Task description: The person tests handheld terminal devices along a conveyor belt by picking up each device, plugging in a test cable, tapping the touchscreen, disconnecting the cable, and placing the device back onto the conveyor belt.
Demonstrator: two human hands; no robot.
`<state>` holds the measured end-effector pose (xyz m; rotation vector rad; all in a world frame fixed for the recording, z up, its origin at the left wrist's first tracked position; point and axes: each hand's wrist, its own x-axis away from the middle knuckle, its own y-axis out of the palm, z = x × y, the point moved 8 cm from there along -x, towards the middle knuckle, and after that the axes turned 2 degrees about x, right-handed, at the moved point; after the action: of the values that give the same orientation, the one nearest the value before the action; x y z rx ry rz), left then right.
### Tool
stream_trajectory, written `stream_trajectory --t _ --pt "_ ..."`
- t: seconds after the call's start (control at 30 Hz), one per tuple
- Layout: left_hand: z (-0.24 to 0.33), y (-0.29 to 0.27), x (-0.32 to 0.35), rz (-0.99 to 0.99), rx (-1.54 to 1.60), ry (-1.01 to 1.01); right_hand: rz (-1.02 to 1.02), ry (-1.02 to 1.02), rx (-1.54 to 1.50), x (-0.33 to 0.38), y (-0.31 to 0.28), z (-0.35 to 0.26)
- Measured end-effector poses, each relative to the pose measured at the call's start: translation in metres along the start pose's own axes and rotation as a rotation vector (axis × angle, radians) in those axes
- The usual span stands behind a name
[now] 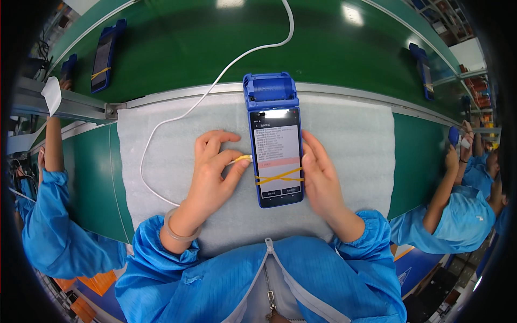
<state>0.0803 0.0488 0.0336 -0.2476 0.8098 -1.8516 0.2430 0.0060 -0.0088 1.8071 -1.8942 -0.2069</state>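
Note:
A blue handheld payment terminal (280,145) with a lit screen lies upright before me on a white foam sheet (153,161). Its printer bay (269,89) is at the far end, and a yellow rubber band (280,176) crosses the lower screen. My left hand (212,169) pinches the yellow-wrapped plug (243,158) of a white cable (161,123) at the terminal's left side. Whether the plug is fully seated cannot be seen. My right hand (321,172) holds the terminal's right edge, thumb near the screen, the other fingers partly hidden.
A metal rail (334,94) runs behind the sheet, and beyond it is a green surface (323,54). Similar terminals rest there, one at left (105,56), another at right (423,70). Co-workers in blue sleeves (48,215) (452,215) sit on both sides.

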Motion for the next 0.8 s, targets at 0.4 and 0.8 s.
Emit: stream_trajectory --t 0.4,0.8 --pt "0.0 0.001 0.0 -0.002 -0.004 0.017 0.0 0.237 -0.042 -0.011 0.0 0.002" --pt "-0.01 0.009 0.004 0.006 0.431 -0.067 0.097 0.007 0.007 -0.124 -0.011 -0.066"
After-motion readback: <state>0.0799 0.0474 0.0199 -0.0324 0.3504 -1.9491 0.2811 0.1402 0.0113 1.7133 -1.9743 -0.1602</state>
